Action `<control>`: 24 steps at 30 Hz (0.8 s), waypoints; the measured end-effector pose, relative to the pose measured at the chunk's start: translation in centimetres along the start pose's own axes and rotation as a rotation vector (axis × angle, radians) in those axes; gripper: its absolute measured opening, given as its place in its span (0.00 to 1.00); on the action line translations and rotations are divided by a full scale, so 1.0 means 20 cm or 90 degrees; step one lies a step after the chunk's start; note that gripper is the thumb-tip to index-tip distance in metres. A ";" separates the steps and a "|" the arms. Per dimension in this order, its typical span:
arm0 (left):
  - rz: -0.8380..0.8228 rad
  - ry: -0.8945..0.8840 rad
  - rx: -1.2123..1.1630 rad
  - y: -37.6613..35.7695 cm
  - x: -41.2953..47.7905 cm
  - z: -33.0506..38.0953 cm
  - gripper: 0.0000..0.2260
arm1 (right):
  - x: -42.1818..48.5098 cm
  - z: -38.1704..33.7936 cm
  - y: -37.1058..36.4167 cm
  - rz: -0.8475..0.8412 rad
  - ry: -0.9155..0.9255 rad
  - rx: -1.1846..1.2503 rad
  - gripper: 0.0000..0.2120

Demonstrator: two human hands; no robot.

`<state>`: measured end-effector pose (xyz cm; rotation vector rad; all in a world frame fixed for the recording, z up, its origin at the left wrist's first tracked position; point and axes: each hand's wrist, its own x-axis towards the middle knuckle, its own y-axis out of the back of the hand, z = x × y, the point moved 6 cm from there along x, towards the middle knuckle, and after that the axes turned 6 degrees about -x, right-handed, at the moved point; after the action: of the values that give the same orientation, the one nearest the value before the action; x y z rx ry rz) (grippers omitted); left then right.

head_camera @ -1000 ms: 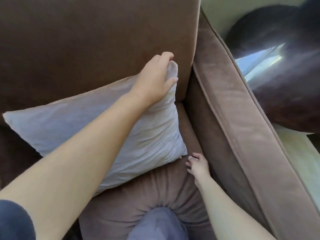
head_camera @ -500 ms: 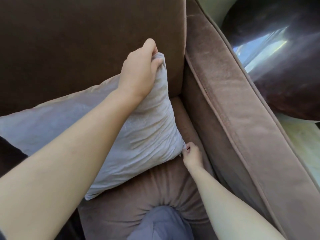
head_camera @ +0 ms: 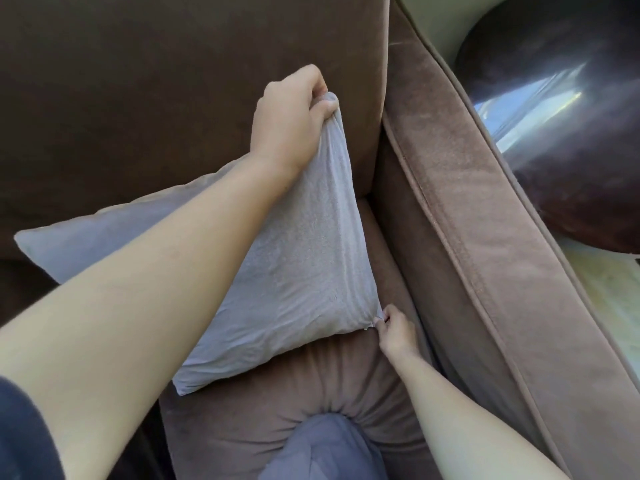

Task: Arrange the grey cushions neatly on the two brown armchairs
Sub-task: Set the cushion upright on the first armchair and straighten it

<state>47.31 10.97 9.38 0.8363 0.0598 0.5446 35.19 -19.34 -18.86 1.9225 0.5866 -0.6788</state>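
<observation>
A grey cushion (head_camera: pixel 294 271) leans against the dark brown backrest (head_camera: pixel 173 81) of a brown armchair, its lower edge on the seat. My left hand (head_camera: pixel 291 123) grips the cushion's upper right corner, bunching the fabric. My right hand (head_camera: pixel 394 330) pinches the cushion's lower right corner, close to the armrest. The fabric is stretched taut between the two hands. My left forearm covers much of the cushion's middle. Only this one armchair and one cushion are in view.
The padded right armrest (head_camera: pixel 485 254) runs along the cushion's right side. My knee in grey-blue trousers (head_camera: pixel 325 448) presses into the seat cushion (head_camera: pixel 259 393) at the front. A dark glossy round object (head_camera: pixel 561 109) stands beyond the armrest on pale floor.
My right hand moved from just beside the cushion's lower right corner to pinching it. My left hand went from resting on the upper corner to gripping and pulling it up, stretching the fabric.
</observation>
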 end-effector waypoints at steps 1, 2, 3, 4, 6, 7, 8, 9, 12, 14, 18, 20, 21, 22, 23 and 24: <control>-0.007 -0.009 0.001 0.00 -0.01 0.00 0.08 | -0.01 0.00 0.00 -0.013 -0.007 0.022 0.10; -0.011 -0.016 -0.002 0.00 -0.02 -0.01 0.08 | -0.01 0.00 0.01 -0.029 -0.007 0.042 0.09; -0.014 -0.021 -0.009 -0.01 -0.03 -0.01 0.08 | -0.03 0.00 0.03 -0.039 -0.010 0.053 0.06; -0.021 -0.023 -0.023 -0.01 -0.05 -0.01 0.09 | -0.05 0.00 0.06 -0.036 -0.010 0.060 0.02; -0.029 -0.026 -0.059 -0.01 -0.12 -0.01 0.13 | -0.12 -0.06 0.18 0.039 0.006 0.044 0.09; -0.027 -0.030 -0.069 0.00 -0.16 -0.01 0.15 | -0.16 -0.13 0.26 0.092 0.040 0.036 0.11; -0.027 -0.038 -0.069 0.02 -0.21 -0.02 0.17 | -0.20 -0.23 0.34 0.141 0.099 0.036 0.12; -0.034 -0.054 -0.053 0.04 -0.27 -0.04 0.18 | -0.26 -0.37 0.41 0.178 0.170 0.040 0.11; -0.069 -0.091 0.064 0.12 -0.45 -0.14 0.22 | -0.49 -0.85 0.57 0.277 0.429 0.016 0.06; -0.094 -0.122 0.164 0.18 -0.57 -0.23 0.24 | -0.63 -1.16 0.58 0.316 0.603 -0.082 0.05; -0.134 -0.132 0.308 0.29 -0.75 -0.50 0.29 | -0.73 -1.57 0.43 0.283 0.808 -0.250 0.24; -0.142 -0.080 0.356 0.37 -0.80 -0.66 0.34 | -0.70 -1.66 0.34 0.250 0.845 -0.370 0.34; -0.146 -0.055 0.375 0.40 -0.82 -0.73 0.37 | -0.66 -1.68 0.30 0.237 0.853 -0.431 0.38; -0.148 -0.037 0.390 0.44 -0.85 -0.79 0.39 | -0.62 -1.69 0.28 0.228 0.856 -0.485 0.42; -0.148 -0.024 0.401 0.46 -0.87 -0.84 0.41 | -0.57 -1.69 0.27 0.224 0.855 -0.529 0.44; -0.146 -0.015 0.408 0.49 -0.89 -0.88 0.43 | -0.53 -1.68 0.28 0.223 0.853 -0.564 0.46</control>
<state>23.12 19.83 1.56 1.4381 0.3173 0.2944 38.04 7.71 4.18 1.3055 1.0499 1.0768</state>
